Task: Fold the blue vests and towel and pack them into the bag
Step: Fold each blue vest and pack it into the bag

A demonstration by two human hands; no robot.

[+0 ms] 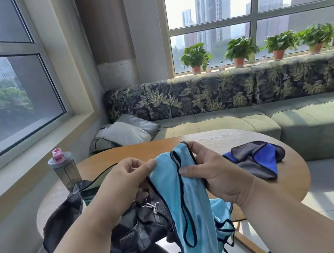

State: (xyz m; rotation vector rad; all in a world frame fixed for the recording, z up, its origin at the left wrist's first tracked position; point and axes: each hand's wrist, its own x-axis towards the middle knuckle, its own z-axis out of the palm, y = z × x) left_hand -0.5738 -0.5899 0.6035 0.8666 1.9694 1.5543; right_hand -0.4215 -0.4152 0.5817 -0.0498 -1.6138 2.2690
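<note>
Head view looks down over a rounded wooden bench (248,134) set before a green sofa (310,114) with a leaf-patterned back; both hands are raised above the near edge of the bench and grip a light blue mesh vest with dark piping (183,188); the left hand (126,181) pinches the vest's upper left edge between thumb and curled fingers; the right hand (213,173) has its fingers curled round a gathered fold at the top of the vest, thumb pressed on the front of the cloth; the vest hangs from the two hands down past the bench edge, and more light blue fabric with the same dark trim (223,210) lies bunched just below the right wrist; a black mesh bag (71,212) lies slumped on the left part of the bench, partly under the left forearm, with a small metal clip (150,206) showing beside the vest; a royal blue and grey towel (256,156) lies crumpled on the right part of the bench, well apart from the bag; a grey water bottle with a pink cap (63,168) stands upright at the bench's left rim; potted green plants (239,51) line the windowsill behind the sofa.
</note>
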